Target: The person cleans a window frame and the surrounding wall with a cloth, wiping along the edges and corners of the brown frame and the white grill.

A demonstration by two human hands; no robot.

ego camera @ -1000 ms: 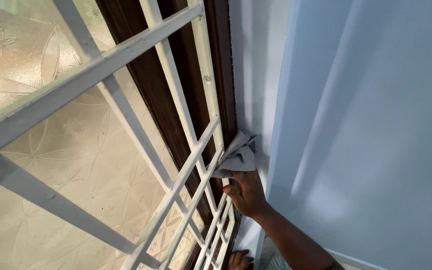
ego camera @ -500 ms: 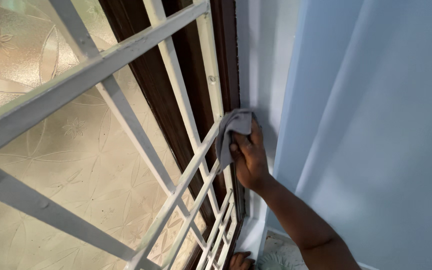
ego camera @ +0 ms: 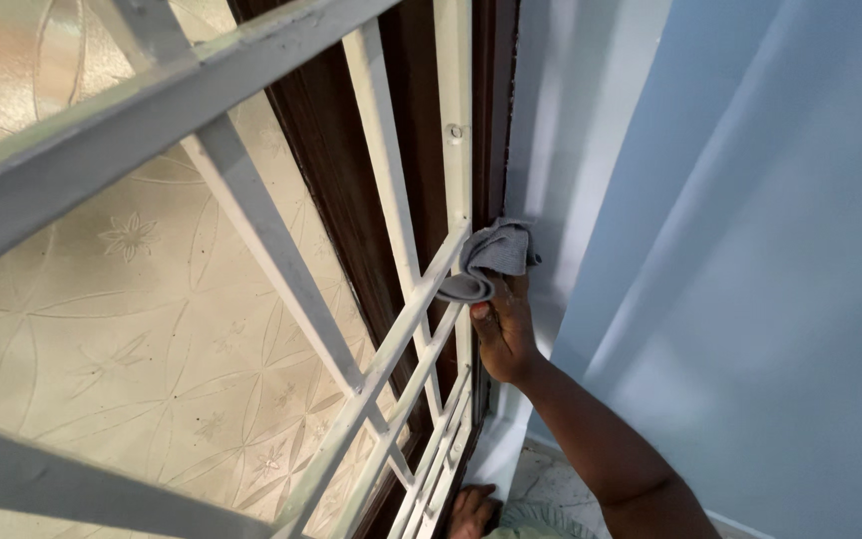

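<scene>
Rt hand [ego camera: 504, 329] dropped slightly; grey cloth [ego camera: 489, 260] bunched, long axis across grille [ego camera: 421, 299].

right hand [ego camera: 504, 334]: bare; forearm: sleeveless | left hand [ego camera: 471, 512]: bare

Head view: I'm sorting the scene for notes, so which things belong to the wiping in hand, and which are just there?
In the work:
right hand, its grip shut on the grey cloth
white window grille that the cloth presses on
dark wooden frame beside it

Just there:
patterned frosted glass
pale blue wall
left hand, low by the frame's foot
</scene>
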